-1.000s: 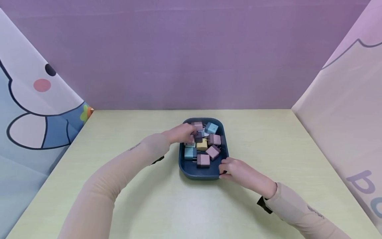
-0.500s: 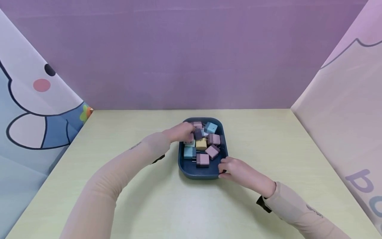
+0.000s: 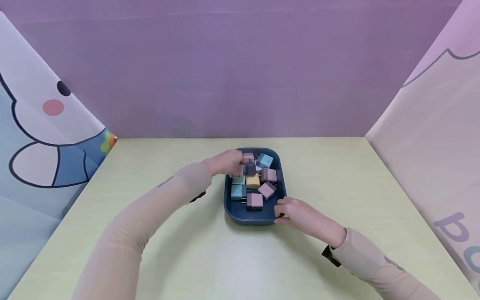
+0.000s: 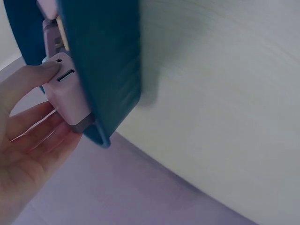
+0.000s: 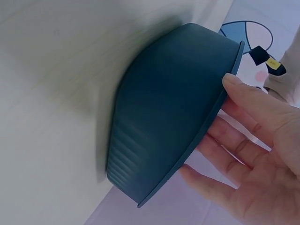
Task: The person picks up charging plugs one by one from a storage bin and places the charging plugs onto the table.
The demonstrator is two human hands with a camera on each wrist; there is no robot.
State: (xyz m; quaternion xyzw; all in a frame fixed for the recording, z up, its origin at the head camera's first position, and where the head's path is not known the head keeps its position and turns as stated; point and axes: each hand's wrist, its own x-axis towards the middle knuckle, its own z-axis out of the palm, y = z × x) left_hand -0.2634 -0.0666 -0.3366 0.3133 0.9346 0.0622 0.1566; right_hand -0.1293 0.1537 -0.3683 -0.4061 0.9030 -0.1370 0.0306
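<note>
My left hand [image 3: 226,162] is at the far left side of a dark blue tray [image 3: 237,214]. In the left wrist view its thumb and fingers pinch a pink charger [image 4: 70,96] with two port slots, right at the tray's rim. My right hand [image 3: 298,212] grips the tray's near right corner; the right wrist view has the thumb outside the rim and the other fingers on its inner side. Around the left hand in the tray lie a light green charger [image 3: 238,180], a dark purple charger [image 3: 250,168] and a yellow charger [image 3: 253,181].
Blue chargers [image 3: 265,160] and several more pink chargers [image 3: 255,201] lie in the tray, some with metal prongs showing. Beneath it is a pale wooden table [image 3: 180,258]. A purple cloth backdrop [image 3: 240,71] rises behind, with printed cloth panels [image 3: 45,137] on both sides.
My left hand has shifted slightly up and left, uncovering more of the light green charger. The dark purple charger has turned and moved slightly. My right hand keeps its grip on the tray.
</note>
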